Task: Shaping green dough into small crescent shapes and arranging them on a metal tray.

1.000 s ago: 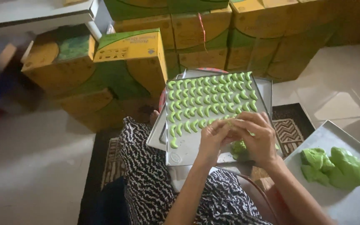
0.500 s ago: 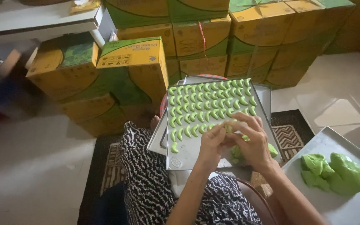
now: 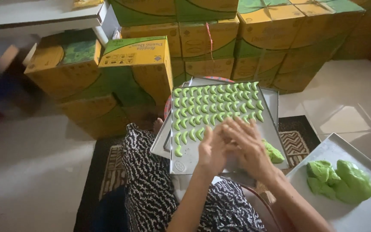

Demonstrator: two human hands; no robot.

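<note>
Hands: two, both the seated person's own. The left hand (image 3: 213,148) and the right hand (image 3: 247,144) are pressed together palm to palm over the near end of the baking tray (image 3: 185,161), fingers stretched out flat. Whether anything lies between the palms I cannot tell.
Baking tray: one metal tray in use, resting on the person's lap and tilted a little; a second tray edge (image 3: 159,144) peeks out beneath it on the left.
Dough crescents: small green crescents (image 3: 215,103) in neat rows across the far half of the tray. I count about five full rows, roughly a dozen each, then a short row of about four pieces (image 3: 190,135) and one lone piece (image 3: 178,151) nearest the person.
Dough lump on tray: one small green lump (image 3: 273,152) just right of the right hand, lying on the tray.
Side tray: one more metal tray (image 3: 357,215) on the floor to the right, carrying a heap of green dough (image 3: 340,180) in about three or four lumps.
Cartons: a stack of yellow and green cardboard boxes (image 3: 134,64) behind the tray, at least a dozen visible.
Rug: one patterned rug (image 3: 112,172) under the person, who wears black-and-white patterned cloth (image 3: 151,180).
</note>
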